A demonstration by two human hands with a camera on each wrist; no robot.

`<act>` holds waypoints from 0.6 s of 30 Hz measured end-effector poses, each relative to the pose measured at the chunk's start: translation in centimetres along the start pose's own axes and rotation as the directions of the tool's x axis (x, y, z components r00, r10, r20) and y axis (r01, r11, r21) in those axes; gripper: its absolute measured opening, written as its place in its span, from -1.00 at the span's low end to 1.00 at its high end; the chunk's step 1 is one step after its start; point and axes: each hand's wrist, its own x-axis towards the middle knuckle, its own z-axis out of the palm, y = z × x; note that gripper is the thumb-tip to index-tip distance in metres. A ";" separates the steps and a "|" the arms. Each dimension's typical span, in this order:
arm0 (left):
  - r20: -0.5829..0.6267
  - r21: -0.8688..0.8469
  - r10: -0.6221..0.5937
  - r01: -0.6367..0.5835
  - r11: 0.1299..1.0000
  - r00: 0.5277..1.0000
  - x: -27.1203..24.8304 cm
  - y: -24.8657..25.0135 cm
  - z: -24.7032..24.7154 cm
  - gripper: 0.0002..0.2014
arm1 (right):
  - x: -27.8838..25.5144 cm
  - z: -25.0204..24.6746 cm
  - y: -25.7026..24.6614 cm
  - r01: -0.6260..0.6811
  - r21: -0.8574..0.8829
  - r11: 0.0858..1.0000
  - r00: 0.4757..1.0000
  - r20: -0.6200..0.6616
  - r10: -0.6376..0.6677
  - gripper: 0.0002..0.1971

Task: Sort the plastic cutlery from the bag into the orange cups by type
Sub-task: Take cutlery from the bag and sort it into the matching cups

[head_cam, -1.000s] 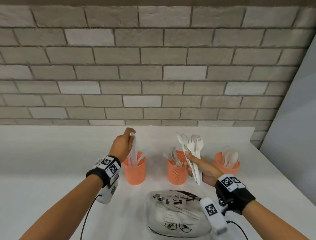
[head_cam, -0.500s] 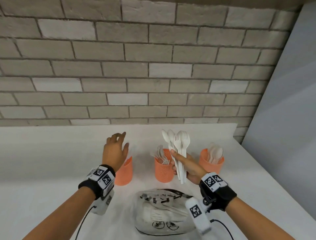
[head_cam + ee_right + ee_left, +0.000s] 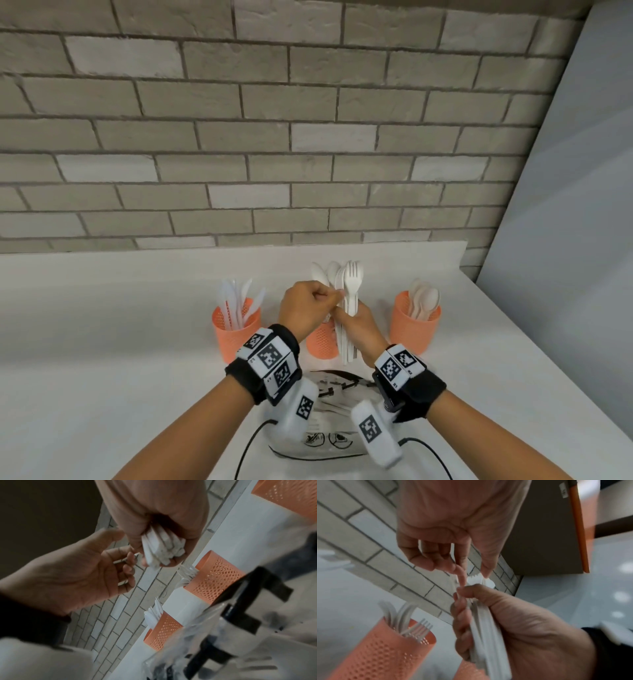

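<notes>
My right hand (image 3: 347, 320) grips an upright bundle of white plastic forks and spoons (image 3: 350, 291) above the middle orange cup (image 3: 320, 344), which holds forks (image 3: 421, 627). My left hand (image 3: 337, 294) has come against the bundle. Its thumb and forefinger pinch one white piece (image 3: 476, 580) near the top; I cannot tell which type. The left orange cup (image 3: 236, 334) holds knives (image 3: 236, 301) and the right orange cup (image 3: 416, 330) holds spoons (image 3: 424, 299). The clear bag (image 3: 329, 442) lies under my wrists. The right wrist view shows the handle ends (image 3: 163, 549) in my fist.
The white counter (image 3: 120, 342) ends at a brick wall (image 3: 274, 137) behind the cups. A grey panel (image 3: 565, 240) stands at the right. Wrist-camera cables (image 3: 250, 445) trail near the bag at the front edge.
My left hand let go of a knife in the left cup, rose open, then swung right and now pinches a piece of the bundle. My right hand kept holding the bundle.
</notes>
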 end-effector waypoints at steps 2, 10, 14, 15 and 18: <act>-0.003 -0.054 -0.057 0.056 0.997 0.998 0.2 0.3 0.7 -0.70 | -0.2 0.1 0.0 0.030 -0.018 0.999 0.999 -0.017 -0.030 -0.94; -0.008 -0.328 -0.203 0.189 0.925 0.979 0.4 1.4 1.8 -0.78 | -1.3 -1.3 0.6 -0.014 -0.037 0.999 0.999 -0.051 0.012 -0.88; -0.007 -0.319 -0.172 0.161 0.934 0.985 0.8 1.9 1.8 -0.78 | -1.6 -2.0 0.4 -0.012 -0.004 1.000 0.999 -0.031 0.012 -0.92; 0.007 -0.344 -0.174 0.166 0.924 0.985 0.9 2.0 1.7 -0.78 | -1.7 -2.1 0.3 -0.001 -0.005 1.000 1.000 -0.022 0.001 -0.96; 0.044 -0.440 -0.202 0.200 0.875 0.978 0.7 2.5 1.4 -0.79 | -1.9 -2.4 -0.1 0.041 0.040 0.998 0.999 0.004 -0.041 -0.88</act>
